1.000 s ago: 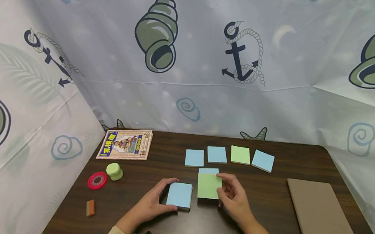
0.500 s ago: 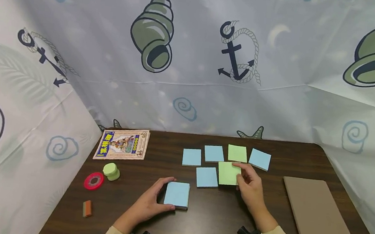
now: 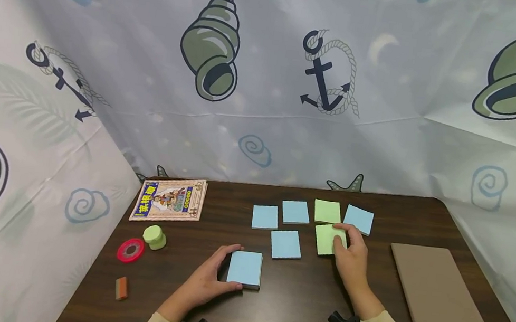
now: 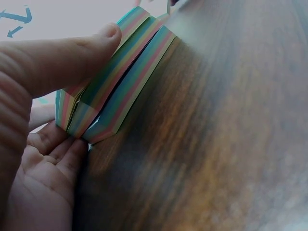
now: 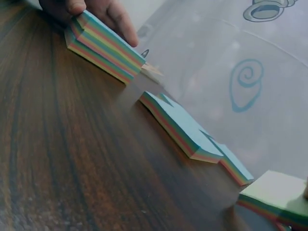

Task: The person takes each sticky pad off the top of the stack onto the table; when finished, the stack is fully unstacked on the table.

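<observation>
My left hand (image 3: pixel 203 285) grips a stack of sticky note pads (image 3: pixel 244 268), blue on top, thumb at the near edge and fingers at the far one. In the left wrist view the stack's striped sides (image 4: pixel 122 77) show. With thumb and fingers, my right hand (image 3: pixel 353 259) pinches a green-topped sticky note pad (image 3: pixel 327 239) by its right side. This pad is close over the table, just in front of another green-topped pad (image 3: pixel 327 211). To its left lies a blue-topped pad (image 3: pixel 285 245). Its layered edge (image 5: pixel 272 211) shows in the right wrist view.
Blue-topped pads (image 3: pixel 264 217) sit at both ends of the back row. Left on the table (image 3: pixel 279 312) are booklets (image 3: pixel 169 200), a light green round container (image 3: pixel 155 237), a red ring-shaped roll (image 3: pixel 130 250) and an orange-grey eraser (image 3: pixel 121 288). A brown board (image 3: pixel 439 293) lies right.
My right hand has carried the green-topped pad from beside the stack to the back right, past the front blue-topped pad. My left hand has stayed on the stack.
</observation>
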Tool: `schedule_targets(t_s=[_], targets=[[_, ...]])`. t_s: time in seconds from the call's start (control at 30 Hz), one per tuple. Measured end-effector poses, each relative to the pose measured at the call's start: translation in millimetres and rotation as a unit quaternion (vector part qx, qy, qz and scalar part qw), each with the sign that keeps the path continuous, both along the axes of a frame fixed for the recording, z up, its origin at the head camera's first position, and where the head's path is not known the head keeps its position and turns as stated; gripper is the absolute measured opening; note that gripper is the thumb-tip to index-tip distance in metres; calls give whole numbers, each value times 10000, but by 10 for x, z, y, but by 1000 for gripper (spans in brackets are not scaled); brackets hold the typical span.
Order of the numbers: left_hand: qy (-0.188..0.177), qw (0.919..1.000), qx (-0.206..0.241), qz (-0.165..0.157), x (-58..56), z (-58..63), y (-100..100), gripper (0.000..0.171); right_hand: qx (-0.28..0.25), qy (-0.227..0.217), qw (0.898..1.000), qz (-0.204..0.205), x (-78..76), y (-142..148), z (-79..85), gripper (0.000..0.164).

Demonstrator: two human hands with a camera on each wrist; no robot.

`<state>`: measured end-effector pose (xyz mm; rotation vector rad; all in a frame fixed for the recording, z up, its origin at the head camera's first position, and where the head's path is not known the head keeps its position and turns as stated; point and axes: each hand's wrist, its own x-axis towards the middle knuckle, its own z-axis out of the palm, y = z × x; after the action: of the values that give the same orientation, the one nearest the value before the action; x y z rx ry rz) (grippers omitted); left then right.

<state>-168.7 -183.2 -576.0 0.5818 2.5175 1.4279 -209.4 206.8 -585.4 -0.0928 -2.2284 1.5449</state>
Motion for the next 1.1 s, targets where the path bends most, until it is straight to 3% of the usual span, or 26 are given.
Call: schedule_targets(t_s=[0.37, 0.63, 1.1], targets=[[24, 10000, -82, 23, 1, 19, 11, 97, 1395, -712, 9867, 429, -33, -10, -41, 33], [1, 9999, -124, 42, 0, 3, 13, 96, 2011, -572, 9768, 457, -23, -65, -25, 39], [-32, 9999, -121, 34, -2, 13, 17, 96, 1978, -766, 9759, 518, -2, -84, -4, 39]])
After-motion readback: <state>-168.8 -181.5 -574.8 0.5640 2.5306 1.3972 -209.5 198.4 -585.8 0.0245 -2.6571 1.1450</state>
